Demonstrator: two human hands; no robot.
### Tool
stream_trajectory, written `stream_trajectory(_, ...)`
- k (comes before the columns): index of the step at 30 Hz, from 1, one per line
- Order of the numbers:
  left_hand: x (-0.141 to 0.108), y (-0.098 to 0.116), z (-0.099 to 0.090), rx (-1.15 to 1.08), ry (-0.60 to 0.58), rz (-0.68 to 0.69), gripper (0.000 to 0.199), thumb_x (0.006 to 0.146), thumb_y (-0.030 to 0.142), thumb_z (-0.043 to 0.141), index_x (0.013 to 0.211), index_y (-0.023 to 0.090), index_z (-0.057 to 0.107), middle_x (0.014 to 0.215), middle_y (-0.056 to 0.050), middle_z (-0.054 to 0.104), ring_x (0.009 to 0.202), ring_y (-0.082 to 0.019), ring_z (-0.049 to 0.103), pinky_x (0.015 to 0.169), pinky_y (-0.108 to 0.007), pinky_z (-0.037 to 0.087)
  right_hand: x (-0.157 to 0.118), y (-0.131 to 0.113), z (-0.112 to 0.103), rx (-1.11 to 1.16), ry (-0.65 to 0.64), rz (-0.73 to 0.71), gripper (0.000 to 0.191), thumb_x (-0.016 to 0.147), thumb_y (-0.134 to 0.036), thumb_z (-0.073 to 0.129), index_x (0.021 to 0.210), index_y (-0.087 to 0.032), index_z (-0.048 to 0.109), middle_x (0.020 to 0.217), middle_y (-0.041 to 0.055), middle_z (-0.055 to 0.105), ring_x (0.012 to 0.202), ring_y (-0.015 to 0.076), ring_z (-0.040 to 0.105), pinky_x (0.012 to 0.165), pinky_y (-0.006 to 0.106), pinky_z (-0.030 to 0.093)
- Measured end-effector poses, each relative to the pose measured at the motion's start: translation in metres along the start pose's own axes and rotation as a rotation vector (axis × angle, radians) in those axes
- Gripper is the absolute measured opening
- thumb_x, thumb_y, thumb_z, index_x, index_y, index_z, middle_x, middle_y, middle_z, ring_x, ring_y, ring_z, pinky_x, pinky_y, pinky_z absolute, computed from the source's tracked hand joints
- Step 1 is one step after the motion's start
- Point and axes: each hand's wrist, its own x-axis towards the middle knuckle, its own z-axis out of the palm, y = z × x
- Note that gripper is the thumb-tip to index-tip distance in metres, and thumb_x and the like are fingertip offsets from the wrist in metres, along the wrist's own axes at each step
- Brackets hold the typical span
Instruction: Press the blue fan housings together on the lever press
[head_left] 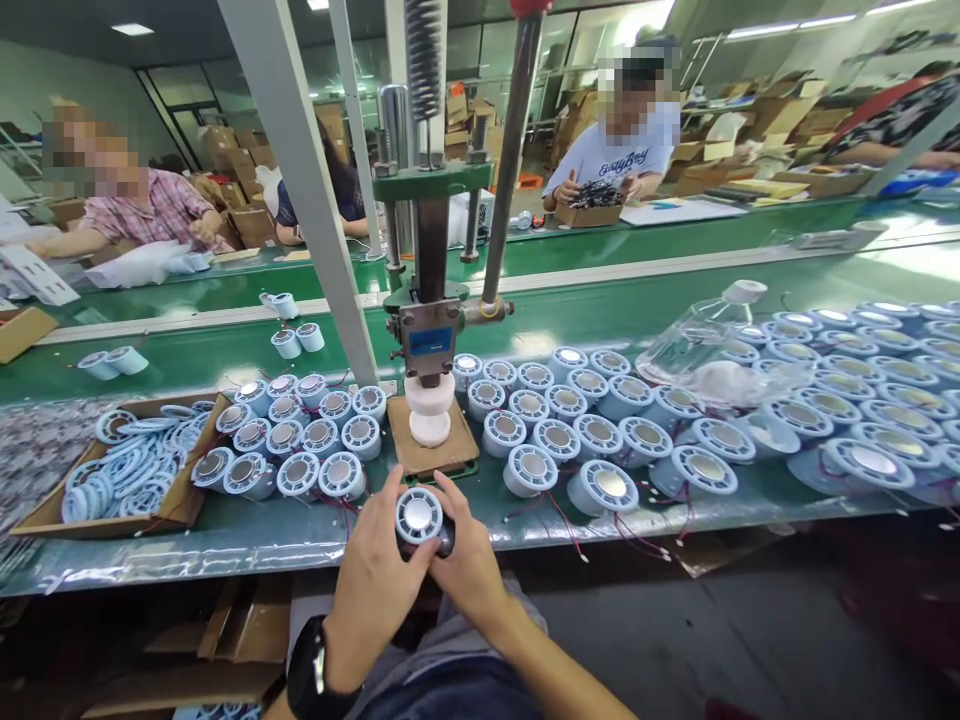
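Between my two hands, at the bench's front edge, is a round light-blue motor housing (418,514) with a silver disc in its slotted top. My left hand (381,545) curls around its left side, and my right hand (465,550) closes on its right side, thumbs meeting at the front. A dark part shows under its right side, mostly hidden by my fingers. Just beyond stands a hand press (431,330) with a white round pressing head (430,395) over a white round block (430,428) on a brown board (457,445).
Rows of similar housings (598,432) with thin red wires fill the right; a smaller group (285,437) stands left. A cardboard box (196,500) of light-blue rings sits far left. A clear plastic bottle (697,335) lies among the right-hand rows. Several people work across the bench.
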Motion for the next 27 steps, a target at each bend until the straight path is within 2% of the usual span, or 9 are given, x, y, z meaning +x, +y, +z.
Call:
stream_trajectory(7, -0.003, -0.003, 0.014, -0.127, 0.021, -0.154, 0.068, 0.079, 0.017, 0.064, 0.143, 0.024, 0.041, 0.130, -0.012, 0.061, 0.122, -0.029, 0.058, 0.105, -0.048, 0.048, -0.005, 0.002, 0.004, -0.017, -0.042, 0.001, 0.078, 0.080, -0.010, 0.060, 0.152, -0.021, 0.032, 0.133, 0.0112, 0.062, 0.121, 0.0214, 0.063, 0.103, 0.035, 0.054)
stream_trajectory(11, -0.010, -0.004, 0.028, -0.253, 0.004, -0.180, 0.053, 0.085, 0.025, 0.055, 0.138, 0.018, 0.048, 0.137, -0.015, 0.057, 0.128, -0.029, 0.055, 0.107, -0.048, 0.046, 0.012, -0.009, -0.029, -0.210, -0.302, -0.128, 0.072, 0.075, -0.006, 0.060, 0.145, -0.017, 0.046, 0.139, 0.0151, 0.056, 0.127, 0.0263, 0.058, 0.106, 0.042, 0.053)
stream_trajectory(13, -0.007, -0.005, 0.024, -0.285, -0.021, -0.231, 0.052, 0.081, 0.028, 0.060, 0.132, 0.017, 0.054, 0.131, -0.015, 0.063, 0.122, -0.030, 0.060, 0.105, -0.048, 0.048, 0.046, -0.036, -0.067, -0.312, -0.388, -0.251, 0.072, 0.073, -0.009, 0.066, 0.142, -0.018, 0.050, 0.136, 0.0142, 0.059, 0.124, 0.0277, 0.060, 0.103, 0.044, 0.055)
stream_trajectory(14, -0.002, -0.005, 0.018, -0.289, -0.030, -0.260, 0.053, 0.077, 0.028, 0.064, 0.129, 0.018, 0.057, 0.127, -0.014, 0.066, 0.118, -0.030, 0.062, 0.103, -0.048, 0.049, 0.071, -0.056, -0.088, -0.366, -0.350, -0.326, 0.068, 0.074, -0.011, 0.070, 0.139, -0.019, 0.053, 0.133, 0.0129, 0.062, 0.121, 0.0274, 0.062, 0.103, 0.045, 0.055)
stream_trajectory(17, 0.030, -0.004, -0.008, -0.292, 0.010, -0.296, 0.055, 0.069, 0.032, 0.073, 0.121, 0.020, 0.064, 0.119, -0.010, 0.070, 0.110, -0.031, 0.065, 0.101, -0.047, 0.050, 0.163, -0.137, -0.150, -0.526, 0.098, -0.525, 0.045, 0.085, -0.017, 0.064, 0.130, -0.017, 0.060, 0.125, 0.0096, 0.065, 0.123, 0.0234, 0.060, 0.106, 0.045, 0.047)
stream_trajectory(19, 0.062, -0.004, -0.020, -0.316, 0.067, -0.284, 0.056, 0.067, 0.035, 0.075, 0.120, 0.019, 0.065, 0.115, -0.010, 0.071, 0.107, -0.030, 0.066, 0.100, -0.047, 0.050, 0.228, -0.189, -0.173, -0.554, 0.314, -0.553, 0.047, 0.091, -0.024, 0.050, 0.136, -0.010, 0.054, 0.133, 0.0086, 0.058, 0.133, 0.0226, 0.050, 0.098, 0.035, 0.042)
stream_trajectory(22, 0.110, -0.006, -0.017, -0.422, 0.070, -0.246, 0.056, 0.064, 0.033, 0.077, 0.116, 0.015, 0.066, 0.109, -0.010, 0.072, 0.099, -0.029, 0.067, 0.094, -0.045, 0.051, 0.302, -0.233, -0.175, -0.356, 0.285, -0.453, 0.058, 0.094, -0.029, 0.022, 0.136, -0.007, 0.054, 0.120, 0.0044, 0.060, 0.121, 0.0202, 0.056, 0.077, 0.026, 0.039)
stream_trajectory(25, 0.140, -0.005, 0.003, -0.599, -0.028, -0.190, 0.052, 0.061, 0.029, 0.080, 0.110, 0.014, 0.067, 0.105, -0.010, 0.073, 0.095, -0.027, 0.067, 0.090, -0.041, 0.053, 0.338, -0.236, -0.157, -0.188, 0.190, -0.299, 0.066, 0.096, -0.023, 0.006, 0.119, 0.005, 0.061, 0.084, 0.0011, 0.062, 0.094, 0.0186, 0.066, 0.067, 0.024, 0.039)
stream_trajectory(27, 0.147, -0.005, 0.015, -0.682, -0.090, -0.179, 0.049, 0.061, 0.028, 0.081, 0.105, 0.013, 0.067, 0.103, -0.009, 0.073, 0.096, -0.027, 0.067, 0.090, -0.039, 0.053, 0.346, -0.231, -0.149, -0.162, 0.213, -0.288, 0.068, 0.095, -0.020, 0.003, 0.111, 0.004, 0.065, 0.076, -0.0001, 0.059, 0.085, 0.0179, 0.068, 0.065, 0.023, 0.039)
